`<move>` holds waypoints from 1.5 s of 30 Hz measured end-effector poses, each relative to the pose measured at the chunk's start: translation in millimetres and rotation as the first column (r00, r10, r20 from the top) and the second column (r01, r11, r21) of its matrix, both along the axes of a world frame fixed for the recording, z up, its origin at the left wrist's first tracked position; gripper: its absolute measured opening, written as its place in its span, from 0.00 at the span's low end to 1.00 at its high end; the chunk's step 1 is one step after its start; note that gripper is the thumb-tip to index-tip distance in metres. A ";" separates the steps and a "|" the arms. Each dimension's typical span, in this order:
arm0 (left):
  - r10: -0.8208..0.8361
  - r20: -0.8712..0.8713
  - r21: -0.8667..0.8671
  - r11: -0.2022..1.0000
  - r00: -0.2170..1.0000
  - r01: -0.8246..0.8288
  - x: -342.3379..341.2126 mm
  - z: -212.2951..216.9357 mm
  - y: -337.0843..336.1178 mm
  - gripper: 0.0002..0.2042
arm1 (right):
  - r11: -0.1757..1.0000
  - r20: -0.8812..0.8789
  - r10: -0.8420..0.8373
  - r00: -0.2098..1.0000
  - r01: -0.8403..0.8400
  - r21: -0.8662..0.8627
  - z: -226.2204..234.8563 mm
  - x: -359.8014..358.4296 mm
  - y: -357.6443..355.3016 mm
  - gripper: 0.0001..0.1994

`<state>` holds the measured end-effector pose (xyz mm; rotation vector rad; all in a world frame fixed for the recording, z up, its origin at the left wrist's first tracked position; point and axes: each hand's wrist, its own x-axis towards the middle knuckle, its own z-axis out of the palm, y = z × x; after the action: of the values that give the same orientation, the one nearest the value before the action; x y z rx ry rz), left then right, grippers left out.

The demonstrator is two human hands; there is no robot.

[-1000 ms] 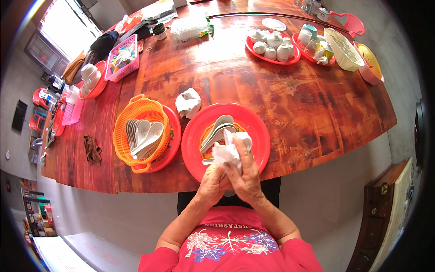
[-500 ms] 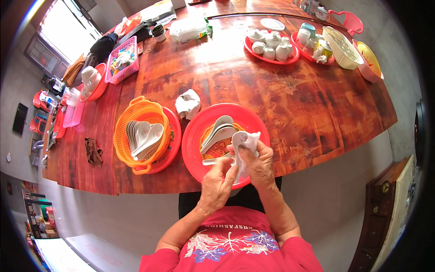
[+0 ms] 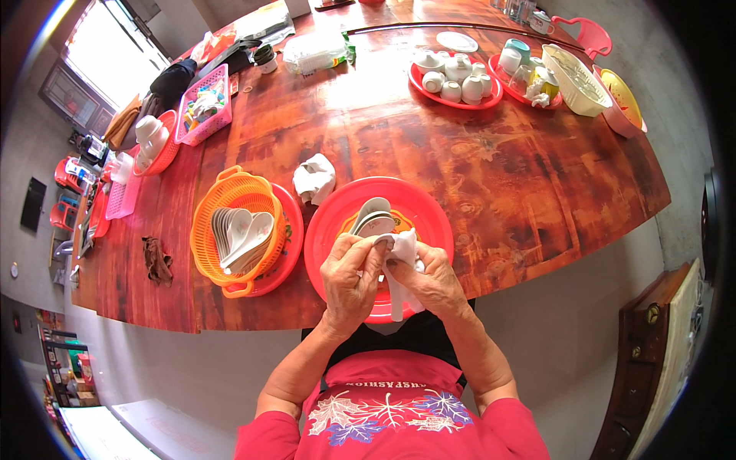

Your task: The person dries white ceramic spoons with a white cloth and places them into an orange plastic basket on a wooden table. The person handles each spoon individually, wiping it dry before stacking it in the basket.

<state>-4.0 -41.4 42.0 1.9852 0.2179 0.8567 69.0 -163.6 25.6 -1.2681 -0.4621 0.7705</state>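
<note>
Over the red basin (image 3: 431, 207), my two hands are closed together around one white soup spoon (image 3: 396, 300) and a crumpled white cloth (image 3: 404, 244). The spoon's handle points down toward me, while the cloth and fingers mostly cover its bowl. My left hand (image 3: 351, 276) pinches the cloth at the bowl's left edge. From the other side, my right hand (image 3: 434, 282) grips the spoon with the cloth bunched against it. Several white spoons (image 3: 374, 218) lie in the basin behind my hands. Many more stacked spoons (image 3: 249, 238) rest in the orange basket (image 3: 201, 244) to the left.
The basket sits on a red tray (image 3: 290, 257). Another crumpled white cloth (image 3: 314, 179) lies behind the basin, and a brown rag (image 3: 156, 261) at left. Farther off are a red tray of cups and teapots (image 3: 455, 100), a cream basket (image 3: 575, 80) and a pink basket (image 3: 207, 129).
My left hand has moved up from the spoon's handle to its bowl end and now pinches the cloth there. The cloth now covers more of the bowl.
</note>
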 end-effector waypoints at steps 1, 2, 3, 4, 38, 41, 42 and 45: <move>0.023 0.004 -0.020 1.000 1.000 -0.023 0.3 -3.6 -1.4 0.05 | 1.000 -0.007 -0.012 1.000 0.012 -0.018 -0.1 -1.1 0.2 0.11; 0.051 0.006 -0.041 0.998 0.999 -0.051 -0.5 -7.0 -1.2 0.05 | 0.999 -0.015 -0.018 1.000 0.018 -0.036 -0.8 -2.9 0.7 0.11; 0.080 0.013 -0.033 0.996 0.997 -0.079 -0.7 -9.8 0.3 0.05 | 0.999 -0.038 -0.007 0.999 0.005 -0.042 -2.3 -5.2 0.3 0.10; 0.108 0.020 -0.026 0.994 0.994 -0.107 -0.2 -12.5 2.2 0.05 | 0.999 -0.061 0.004 0.998 -0.007 -0.048 -4.4 -8.1 -0.9 0.10; 0.202 -0.018 -0.362 0.912 0.979 -0.194 -11.1 -25.8 13.5 0.06 | 0.968 0.386 0.032 0.922 0.068 -0.242 -16.8 -41.0 -7.1 0.09; 0.243 0.024 -0.405 0.889 0.970 -0.213 -12.5 -32.1 22.3 0.06 | 0.961 0.441 0.155 0.884 -0.031 -0.275 -13.7 -38.9 -18.0 0.09; 0.266 0.042 -0.438 0.871 0.963 -0.221 -13.8 -34.1 27.2 0.06 | 0.964 0.511 0.127 0.850 0.015 -0.264 -16.6 -36.1 -22.2 0.10; 0.210 0.001 -0.499 0.848 0.978 -0.182 -18.3 -25.7 27.5 0.06 | 0.967 0.676 -0.039 0.736 0.199 -0.161 -14.8 -29.0 -25.5 0.16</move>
<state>-22.3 -13.9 16.2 1.4676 0.5618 0.8784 40.0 -189.1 10.8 -1.7725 -0.8826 0.2243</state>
